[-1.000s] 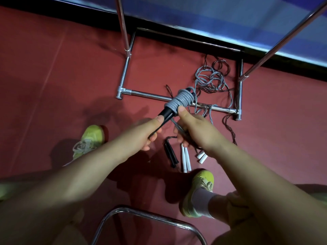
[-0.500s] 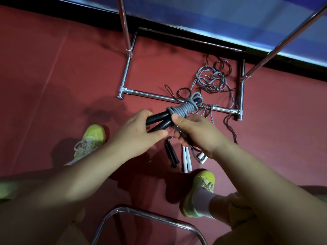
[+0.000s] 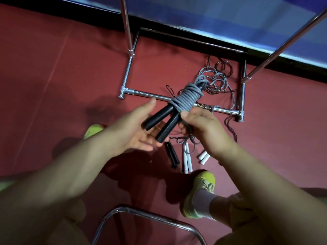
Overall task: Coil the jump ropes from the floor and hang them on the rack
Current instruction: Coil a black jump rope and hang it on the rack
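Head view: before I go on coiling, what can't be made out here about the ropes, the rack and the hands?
- Rack: only its floor frame and lower poles show; the top rail is cut off by the upper edge.
- Loose ropes: tangled and thin, so their number cannot be counted.
- Coiled rope: whether its end is tucked is hidden under the wraps.
- Right hand: its fingers curl out of sight beneath the rope.
- Left hand: blurred.

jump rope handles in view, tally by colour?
Black handles: 4. Two thick ones on the coiled grey rope pinched by the right hand, with the open left hand under them; two slim ones on the floor.
White handles: 4. One pair and another, both on the floor.
Total: 8.
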`<act>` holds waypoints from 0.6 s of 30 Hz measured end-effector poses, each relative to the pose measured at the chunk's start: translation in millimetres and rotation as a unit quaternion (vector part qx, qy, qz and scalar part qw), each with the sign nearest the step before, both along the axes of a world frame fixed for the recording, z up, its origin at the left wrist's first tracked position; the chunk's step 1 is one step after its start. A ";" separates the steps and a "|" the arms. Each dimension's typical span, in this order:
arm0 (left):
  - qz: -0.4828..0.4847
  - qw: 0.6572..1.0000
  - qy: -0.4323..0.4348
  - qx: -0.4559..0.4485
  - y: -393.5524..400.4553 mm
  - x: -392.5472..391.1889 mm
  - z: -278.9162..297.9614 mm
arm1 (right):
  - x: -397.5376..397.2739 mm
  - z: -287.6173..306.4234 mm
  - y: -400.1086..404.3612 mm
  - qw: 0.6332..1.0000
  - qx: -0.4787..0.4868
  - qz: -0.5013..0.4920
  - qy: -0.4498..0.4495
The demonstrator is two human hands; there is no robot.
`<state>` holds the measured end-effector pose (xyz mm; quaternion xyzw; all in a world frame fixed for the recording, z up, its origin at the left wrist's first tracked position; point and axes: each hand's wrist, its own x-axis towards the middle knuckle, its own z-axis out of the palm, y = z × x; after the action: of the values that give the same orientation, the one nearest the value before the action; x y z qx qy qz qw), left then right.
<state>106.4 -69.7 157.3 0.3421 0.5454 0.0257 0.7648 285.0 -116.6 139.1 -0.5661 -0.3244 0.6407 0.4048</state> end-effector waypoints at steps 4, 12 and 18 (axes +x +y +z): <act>-0.055 0.981 -0.116 -0.149 0.6 -6.6 1.5 | 1.4 3.0 -0.7 0.996 0.062 0.063 0.012; -0.029 0.991 -0.084 -0.096 -5.7 1.9 0.0 | 3.4 0.1 1.4 0.992 -0.025 0.098 -0.082; -0.030 0.999 0.004 -0.014 -11.6 8.5 -7.2 | 5.7 1.1 1.2 0.977 -0.106 0.124 -0.140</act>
<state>114.9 -81.3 150.1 0.3481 0.5378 -0.0060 0.7679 290.7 -115.4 140.2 -0.6454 -0.3760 0.6307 0.2105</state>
